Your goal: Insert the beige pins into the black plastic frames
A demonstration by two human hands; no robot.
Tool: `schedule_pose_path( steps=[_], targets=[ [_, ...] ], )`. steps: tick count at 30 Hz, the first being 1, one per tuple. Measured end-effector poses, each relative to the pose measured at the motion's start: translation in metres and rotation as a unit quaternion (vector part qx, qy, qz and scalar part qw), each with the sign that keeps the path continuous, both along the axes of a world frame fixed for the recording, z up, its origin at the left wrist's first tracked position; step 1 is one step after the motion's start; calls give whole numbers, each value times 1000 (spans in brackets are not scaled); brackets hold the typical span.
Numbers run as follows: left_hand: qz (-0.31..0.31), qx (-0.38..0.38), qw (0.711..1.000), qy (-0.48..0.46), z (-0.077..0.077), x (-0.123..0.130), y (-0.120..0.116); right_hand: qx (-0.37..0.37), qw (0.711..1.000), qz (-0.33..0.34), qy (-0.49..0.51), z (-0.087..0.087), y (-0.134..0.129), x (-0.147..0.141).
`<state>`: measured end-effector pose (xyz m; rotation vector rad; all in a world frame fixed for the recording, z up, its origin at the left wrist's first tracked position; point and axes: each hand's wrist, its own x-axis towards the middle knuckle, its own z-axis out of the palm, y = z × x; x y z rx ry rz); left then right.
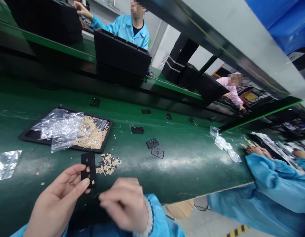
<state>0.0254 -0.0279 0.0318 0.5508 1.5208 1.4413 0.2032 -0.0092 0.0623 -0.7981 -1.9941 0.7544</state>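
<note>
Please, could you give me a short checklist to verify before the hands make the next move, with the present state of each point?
1. Left hand has a grip on the black plate: ok, held between thumb and fingers.
2. Small beige pieces on the plate fully seated: cannot tell, too small.
3. Right hand is without a piece: cannot tell, it is blurred.
4. Loose pile of beige pieces near the hands: ok, just beyond them.
5. Beige pieces in the black tray fully uncovered: not ok, clear plastic bags partly cover them.
6. Green tabletop without stray pieces: not ok, some lie scattered.
</note>
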Motion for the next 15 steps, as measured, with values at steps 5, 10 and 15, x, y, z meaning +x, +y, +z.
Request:
schedule_pose_path(
  steps=[5, 10, 15],
  targets=[
    [-68, -106, 983, -132, 25, 6, 12, 62, 998, -13, 22, 2, 28, 3],
    [-166, -65, 979, -96, 11, 1, 10, -8, 997, -23, 76, -6, 31, -6],
    [-159, 68, 973, 153, -7, -2, 17, -198, 964, -65, 162, -12, 22, -13]
  ],
)
